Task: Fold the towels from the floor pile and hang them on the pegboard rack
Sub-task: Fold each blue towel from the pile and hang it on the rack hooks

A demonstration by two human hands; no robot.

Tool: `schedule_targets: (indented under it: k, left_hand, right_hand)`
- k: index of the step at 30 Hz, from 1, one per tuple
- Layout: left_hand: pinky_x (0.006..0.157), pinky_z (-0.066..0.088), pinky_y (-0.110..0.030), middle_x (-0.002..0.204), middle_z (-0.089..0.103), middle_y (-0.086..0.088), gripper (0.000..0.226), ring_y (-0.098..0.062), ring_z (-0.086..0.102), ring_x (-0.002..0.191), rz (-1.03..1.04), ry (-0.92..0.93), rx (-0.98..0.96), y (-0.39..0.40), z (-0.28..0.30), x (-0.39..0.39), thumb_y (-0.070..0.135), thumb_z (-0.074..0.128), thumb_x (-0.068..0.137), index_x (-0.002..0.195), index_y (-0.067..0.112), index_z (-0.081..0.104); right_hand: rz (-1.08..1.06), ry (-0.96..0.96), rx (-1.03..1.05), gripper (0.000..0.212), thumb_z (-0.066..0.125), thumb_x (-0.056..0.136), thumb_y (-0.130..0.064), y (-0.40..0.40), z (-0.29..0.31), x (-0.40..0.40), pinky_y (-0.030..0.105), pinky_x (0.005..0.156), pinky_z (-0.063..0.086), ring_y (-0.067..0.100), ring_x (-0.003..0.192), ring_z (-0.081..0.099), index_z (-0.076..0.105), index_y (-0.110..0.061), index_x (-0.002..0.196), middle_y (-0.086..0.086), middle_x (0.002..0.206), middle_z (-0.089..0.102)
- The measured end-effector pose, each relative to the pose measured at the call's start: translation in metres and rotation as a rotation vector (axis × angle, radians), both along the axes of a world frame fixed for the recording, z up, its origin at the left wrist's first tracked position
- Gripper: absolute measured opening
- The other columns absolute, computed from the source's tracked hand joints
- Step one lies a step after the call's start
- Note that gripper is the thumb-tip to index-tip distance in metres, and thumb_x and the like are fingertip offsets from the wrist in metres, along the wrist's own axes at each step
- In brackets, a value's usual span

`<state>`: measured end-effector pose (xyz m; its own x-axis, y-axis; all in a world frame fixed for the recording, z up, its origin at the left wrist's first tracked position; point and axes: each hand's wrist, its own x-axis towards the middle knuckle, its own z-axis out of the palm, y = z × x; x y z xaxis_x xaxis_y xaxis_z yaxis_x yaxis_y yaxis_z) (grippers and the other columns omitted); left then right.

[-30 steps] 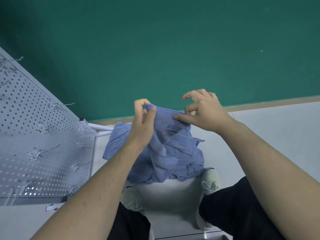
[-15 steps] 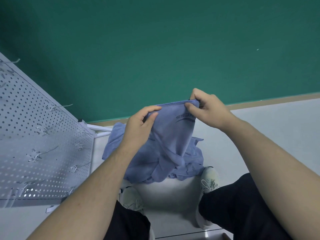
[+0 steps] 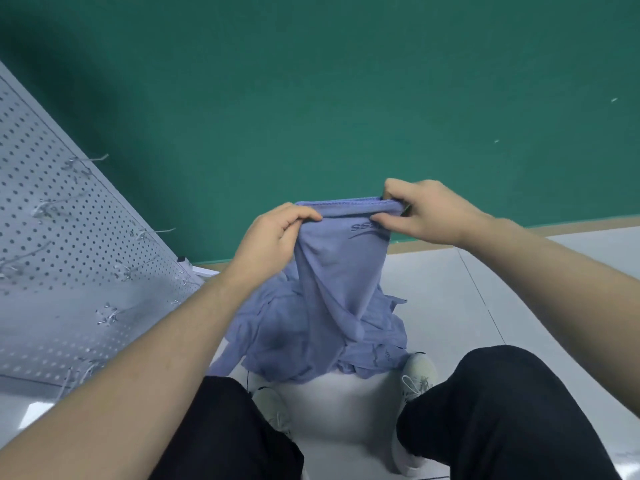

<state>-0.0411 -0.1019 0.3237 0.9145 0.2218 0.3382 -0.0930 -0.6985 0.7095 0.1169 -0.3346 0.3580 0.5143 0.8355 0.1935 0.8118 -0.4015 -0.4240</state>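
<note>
A blue-purple towel [image 3: 332, 268] with a dark logo hangs in front of me, its hemmed top edge stretched between both hands. My left hand [image 3: 266, 242] pinches the left end of that edge. My right hand [image 3: 426, 213] pinches the right end, bunched between thumb and fingers. The towel's lower part drops into a crumpled pile of the same blue towels [image 3: 277, 344] on the pale floor between my feet. The grey pegboard rack [image 3: 62, 258] stands at the left, with several thin metal hooks sticking out.
A green wall [image 3: 346, 98] rises straight ahead, with a wooden skirting strip along its foot. My knees in black trousers and pale sneakers [image 3: 417, 374] fill the bottom of the view. The rack's white base bar [image 3: 204, 270] lies beside the pile.
My hands have drawn apart along the towel's top edge and risen a little, so the edge now runs straight between them. More of the towel has lifted off the pile.
</note>
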Motion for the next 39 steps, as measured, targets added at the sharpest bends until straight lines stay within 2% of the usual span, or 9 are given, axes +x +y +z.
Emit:
schedule_targets:
  k: [5, 10, 14, 16, 19, 25, 28, 32, 39]
  left_hand:
    - [0.086, 0.037, -0.006, 0.101, 0.064, 0.005, 0.039, -0.004, 0.055, 0.094, -0.031, 0.006, 0.105, 0.002, 0.036, -0.005, -0.012, 0.043, 0.089, 0.101, 0.013, 0.071]
    - [0.084, 0.043, -0.021, 0.094, 0.062, 0.008, 0.046, 0.001, 0.056, 0.087, -0.054, 0.007, 0.084, 0.005, 0.065, -0.011, -0.002, 0.035, 0.083, 0.092, 0.03, 0.066]
    - [0.092, 0.051, -0.034, 0.104, 0.062, 0.014, 0.048, 0.005, 0.056, 0.097, 0.001, 0.015, 0.028, 0.0, 0.086, -0.016, -0.008, 0.037, 0.093, 0.105, 0.024, 0.07]
    - [0.092, 0.049, -0.029, 0.106, 0.063, 0.018, 0.044, 0.015, 0.055, 0.094, 0.037, -0.02, -0.037, -0.009, 0.098, -0.019, -0.007, 0.041, 0.095, 0.105, 0.024, 0.069]
    - [0.082, 0.042, -0.02, 0.097, 0.066, 0.014, 0.03, 0.005, 0.056, 0.082, 0.087, -0.12, -0.126, -0.025, 0.116, -0.024, -0.002, 0.055, 0.093, 0.096, 0.026, 0.066]
    - [0.075, 0.035, -0.007, 0.092, 0.055, 0.014, 0.026, 0.014, 0.049, 0.075, 0.166, -0.222, -0.26, -0.053, 0.141, -0.03, 0.006, 0.074, 0.086, 0.094, 0.019, 0.053]
    - [0.083, 0.037, -0.008, 0.094, 0.057, 0.012, 0.023, 0.014, 0.051, 0.084, 0.199, -0.239, -0.387, -0.058, 0.147, -0.029, 0.005, 0.071, 0.087, 0.092, 0.02, 0.054]
    - [0.082, 0.044, -0.032, 0.092, 0.06, 0.0, 0.019, -0.014, 0.054, 0.087, 0.164, -0.249, -0.757, -0.06, 0.147, -0.033, 0.022, 0.072, 0.081, 0.089, 0.027, 0.055]
    - [0.085, 0.052, -0.022, 0.102, 0.076, 0.005, 0.025, -0.012, 0.066, 0.099, 0.132, -0.197, -0.925, -0.07, 0.155, -0.052, 0.001, 0.058, 0.097, 0.095, 0.02, 0.075]
  right_hand:
    - [0.281, -0.319, -0.199, 0.033, 0.064, 0.093, -0.042, 0.0, 0.044, -0.005, 0.032, 0.061, 0.04, 0.021, 0.065, 0.043, 0.039, -0.029, 0.075, -0.01, 0.072, 0.046]
    - [0.376, -0.457, -0.146, 0.025, 0.053, 0.094, -0.05, -0.008, 0.093, -0.013, 0.032, 0.058, 0.048, 0.026, 0.067, 0.058, 0.049, -0.027, 0.084, -0.006, 0.082, 0.062]
    - [0.245, -0.303, 0.025, 0.027, 0.053, 0.094, -0.05, -0.008, 0.124, -0.023, 0.035, 0.06, 0.049, 0.023, 0.062, 0.051, 0.049, -0.026, 0.082, -0.002, 0.074, 0.063]
    - [0.162, -0.207, 0.102, 0.026, 0.06, 0.095, -0.043, -0.004, 0.131, -0.03, 0.033, 0.057, 0.044, 0.02, 0.058, 0.048, 0.048, -0.025, 0.082, 0.001, 0.067, 0.059]
    - [0.051, -0.03, 0.232, 0.033, 0.068, 0.094, -0.03, 0.001, 0.145, -0.039, 0.027, 0.054, 0.034, 0.01, 0.055, 0.038, 0.038, -0.027, 0.078, -0.005, 0.062, 0.049]
    - [-0.016, 0.348, 0.46, 0.042, 0.075, 0.089, -0.018, 0.01, 0.171, -0.057, 0.026, 0.058, 0.041, 0.011, 0.065, 0.046, 0.034, -0.027, 0.087, 0.001, 0.074, 0.054]
    - [-0.054, 0.345, 0.441, 0.039, 0.077, 0.087, -0.02, 0.01, 0.18, -0.063, 0.025, 0.056, 0.04, 0.01, 0.063, 0.046, 0.038, -0.025, 0.083, 0.0, 0.073, 0.054]
    - [-0.03, 0.23, 0.35, 0.046, 0.075, 0.089, -0.023, 0.003, 0.193, -0.072, 0.02, 0.051, 0.03, 0.004, 0.053, 0.033, 0.036, -0.022, 0.066, -0.008, 0.061, 0.041]
    - [-0.105, 0.237, 0.37, 0.036, 0.08, 0.084, -0.028, -0.001, 0.204, -0.086, 0.023, 0.049, 0.036, 0.009, 0.052, 0.037, 0.045, -0.024, 0.088, -0.002, 0.064, 0.047]
